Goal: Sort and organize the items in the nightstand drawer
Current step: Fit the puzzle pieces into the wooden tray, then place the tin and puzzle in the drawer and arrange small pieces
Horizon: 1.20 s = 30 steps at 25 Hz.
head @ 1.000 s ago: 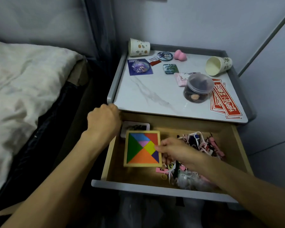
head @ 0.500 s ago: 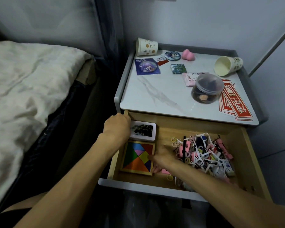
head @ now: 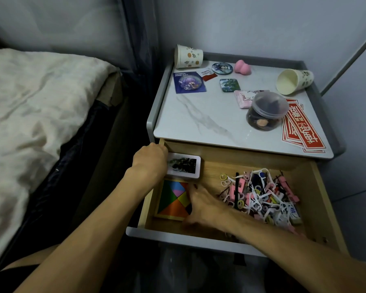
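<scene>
Head view of the open nightstand drawer (head: 178, 235) during sorting. The tangram puzzle (head: 172, 200) lay flat in the front-left corner, just in front of a pink-rimmed picture case (head: 185, 166) at the back-left. A tangled pile of clips and hair rings (head: 260, 195) filled the right half. The right hand (head: 201, 205) lay over the puzzle's right edge, fingers reaching toward the case and thumb toward the drawer front. Blur hid whether this grip pinched the frame or only pressed on it. The left hand (head: 150, 159) sat curled over the case's left end beside the drawer wall, but its fingers were hidden, so its grip could not be told. The step in hand appeared to be seating the puzzle squarely. It would go best with the frame kept level so the loose coloured tiles stay in, slid flush to the left wall, and its right edge kept apart from the pile. The counter (head: 199, 115) above carried cups, badges and a jar.
</scene>
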{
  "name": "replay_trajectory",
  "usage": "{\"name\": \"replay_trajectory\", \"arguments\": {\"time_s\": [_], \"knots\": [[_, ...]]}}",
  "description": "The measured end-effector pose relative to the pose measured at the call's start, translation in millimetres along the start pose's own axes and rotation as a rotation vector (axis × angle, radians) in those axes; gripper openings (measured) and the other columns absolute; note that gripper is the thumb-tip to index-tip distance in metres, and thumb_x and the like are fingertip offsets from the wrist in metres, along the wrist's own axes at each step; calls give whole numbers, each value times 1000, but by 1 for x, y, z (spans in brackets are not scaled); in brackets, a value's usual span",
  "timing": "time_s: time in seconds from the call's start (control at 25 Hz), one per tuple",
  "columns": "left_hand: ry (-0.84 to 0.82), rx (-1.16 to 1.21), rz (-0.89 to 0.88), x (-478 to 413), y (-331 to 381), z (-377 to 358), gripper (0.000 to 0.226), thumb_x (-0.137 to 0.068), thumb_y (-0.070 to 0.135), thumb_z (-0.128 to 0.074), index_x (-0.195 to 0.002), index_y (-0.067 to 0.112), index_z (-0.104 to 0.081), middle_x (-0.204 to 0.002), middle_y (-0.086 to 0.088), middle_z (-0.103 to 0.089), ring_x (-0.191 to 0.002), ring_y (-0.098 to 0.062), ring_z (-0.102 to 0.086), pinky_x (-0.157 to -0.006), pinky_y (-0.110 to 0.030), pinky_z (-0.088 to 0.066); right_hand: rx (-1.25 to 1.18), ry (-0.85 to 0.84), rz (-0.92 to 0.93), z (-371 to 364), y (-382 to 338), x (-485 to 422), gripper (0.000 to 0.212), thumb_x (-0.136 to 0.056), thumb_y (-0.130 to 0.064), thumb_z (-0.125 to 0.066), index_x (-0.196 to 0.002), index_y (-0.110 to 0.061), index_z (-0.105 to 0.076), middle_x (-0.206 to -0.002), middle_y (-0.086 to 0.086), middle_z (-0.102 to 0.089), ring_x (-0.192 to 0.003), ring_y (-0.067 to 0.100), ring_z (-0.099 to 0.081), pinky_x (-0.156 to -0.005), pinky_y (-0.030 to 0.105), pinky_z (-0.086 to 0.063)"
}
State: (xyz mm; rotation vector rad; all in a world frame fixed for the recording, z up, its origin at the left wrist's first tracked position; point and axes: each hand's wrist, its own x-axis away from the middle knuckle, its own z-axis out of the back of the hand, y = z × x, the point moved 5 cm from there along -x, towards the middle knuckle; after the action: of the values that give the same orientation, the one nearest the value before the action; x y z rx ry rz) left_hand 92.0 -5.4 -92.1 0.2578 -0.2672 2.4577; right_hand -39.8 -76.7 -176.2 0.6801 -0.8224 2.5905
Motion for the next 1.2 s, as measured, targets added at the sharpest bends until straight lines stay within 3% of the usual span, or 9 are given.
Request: {"name": "replay_trajectory", "arguments": {"time_s": [0.12,0.36,0.56,0.64,0.72,0.8,0.88,1.08,1.2], "knots": [[-17,-20,-3,-1,1,-2,25,-97,8,-48,-121,2,-54,-114,-15,-60,-101,-30,-63,-69,-31,-45,132,14,35,-4,-6,-3,111,-68,-20,-89,-153,-13,-18,-153,9,-23,-130,28,-44,-104,36,-46],[-19,-1,-27,-2,1,-3,23,-95,7,-49,-116,3,-58,-111,-14,-62,-98,-29,-63,-69,-31,-46,100,65,66,-5,0,-6,103,-65,-23,-91,-148,-14,-31,-143,7,-40,-120,25,-52,-98,36,-50],[-24,-23,0,3,1,-1,23,-97,9,-48,-118,4,-56,-111,-13,-61,-99,-28,-63,-69,-32,-47,105,44,114,-3,-1,-3,94,-69,-26,-88,-146,-14,-35,-145,5,-38,-125,23,-48,-104,34,-45],[25,-42,26,9,3,5,24,-98,12,-48,-120,6,-55,-110,-11,-60,-97,-28,-63,-68,-33,-47,51,23,120,8,4,9,75,-81,-25,-78,-144,-16,-38,-143,3,-39,-126,21,-46,-104,31,-42],[124,-26,16,15,8,14,23,-97,13,-48,-118,7,-53,-108,-11,-60,-95,-29,-63,-64,-33,-42,73,51,157,35,18,29,37,-94,-20,-62,-130,-20,-51,-127,-2,-48,-117,16,-51,-97,24,-44],[194,87,-52,19,20,21,23,-95,17,-53,-116,8,-53,-109,-11,-61,-95,-30,-63,-65,-34,-41,131,75,156,70,44,50,16,-97,-12,-55,-107,-22,-63,-104,-10,-55,-98,8,-56,-80,14,-44],[142,282,-166,19,42,21,25,-90,24,-62,-113,15,-59,-110,-10,-65,-98,-29,-63,-72,-36,-49,198,36,126,97,75,69,18,-93,-7,-57,-95,-20,-70,-90,-16,-60,-84,3,-60,-69,11,-43],[-89,446,-618,43,124,1,24,-90,31,-62,-114,26,-62,-107,-5,-69,-99,-26,-64,-79,-36,-53,366,-234,-47,94,135,101,15,-88,-11,-67,-102,-17,-70,-86,-16,-58,-74,-2,-52,-63,9,-39],[-133,381,-740,55,166,-15,22,-94,29,-59,-116,28,-63,-110,-4,-68,-99,-24,-64,-83,-37,-53,404,-151,-67,95,151,112,13,-89,-15,-65,-101,-20,-69,-87,-16,-54,-80,1,-51,-68,13,-42]]}}
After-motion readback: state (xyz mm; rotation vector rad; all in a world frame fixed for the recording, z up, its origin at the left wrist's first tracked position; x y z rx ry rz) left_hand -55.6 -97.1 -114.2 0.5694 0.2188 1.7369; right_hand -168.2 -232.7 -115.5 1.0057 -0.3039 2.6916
